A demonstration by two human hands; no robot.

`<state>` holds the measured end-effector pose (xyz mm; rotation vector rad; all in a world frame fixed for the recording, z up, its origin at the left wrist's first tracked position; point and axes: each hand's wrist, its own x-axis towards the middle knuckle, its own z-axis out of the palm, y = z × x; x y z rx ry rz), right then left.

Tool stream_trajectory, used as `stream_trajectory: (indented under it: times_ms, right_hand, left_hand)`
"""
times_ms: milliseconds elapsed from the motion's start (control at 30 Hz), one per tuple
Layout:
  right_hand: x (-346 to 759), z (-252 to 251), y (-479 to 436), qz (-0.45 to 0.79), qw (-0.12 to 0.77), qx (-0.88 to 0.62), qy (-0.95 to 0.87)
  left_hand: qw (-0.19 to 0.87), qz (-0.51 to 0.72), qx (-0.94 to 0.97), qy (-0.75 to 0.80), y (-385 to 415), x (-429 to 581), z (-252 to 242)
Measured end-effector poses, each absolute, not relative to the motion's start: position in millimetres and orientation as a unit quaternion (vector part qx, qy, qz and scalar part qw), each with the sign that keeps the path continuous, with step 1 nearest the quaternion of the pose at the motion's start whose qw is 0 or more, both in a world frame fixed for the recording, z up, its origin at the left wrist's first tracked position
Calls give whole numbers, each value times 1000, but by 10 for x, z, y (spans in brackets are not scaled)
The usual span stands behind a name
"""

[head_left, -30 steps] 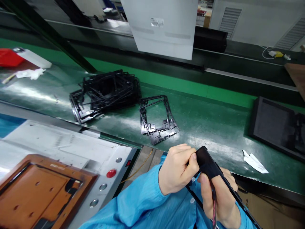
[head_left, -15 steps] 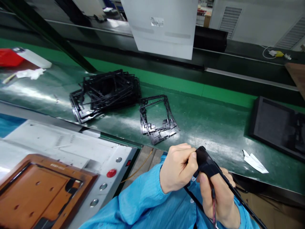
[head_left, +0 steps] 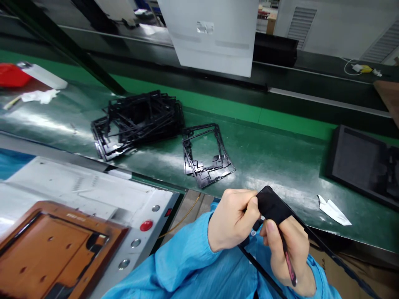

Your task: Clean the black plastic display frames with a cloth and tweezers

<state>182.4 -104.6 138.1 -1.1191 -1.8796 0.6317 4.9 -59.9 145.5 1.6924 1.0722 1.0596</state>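
My left hand [head_left: 233,218] is closed on the upper corner of a black plastic frame [head_left: 272,204], thumb and fingers pinching its edge. The frame slants down to the right in front of my blue sleeves, close to the bench edge. My right hand [head_left: 291,253] is closed around a slim pen-like tool [head_left: 289,263] with a dark and pink shaft. Its upper end lies between thumb and fingers, near the frame's wide dark band. The tool's tip is hidden, so I cannot tell whether it touches the frame.
On the green bench [head_left: 280,162], two overlapping black frames [head_left: 208,155] lie beside a pile of similar frames [head_left: 140,116]. A black foam tray [head_left: 361,166] and white scrap [head_left: 334,211] sit right. Left stands a machine with a red button [head_left: 146,225] and brown fixture [head_left: 59,249].
The held frame has tilted, its long side swinging outward to the right. My right hand has shifted a little, and the tool's lower end now points further right.
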Motion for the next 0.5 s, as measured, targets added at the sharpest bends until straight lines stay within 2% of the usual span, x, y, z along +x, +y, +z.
stream_trajectory:
  times_ms: [500]
  right_hand:
    - [1803,1317,-1060,257,434,-442,-742]
  left_hand:
    - [513,431,626,398,-599,31,1436]
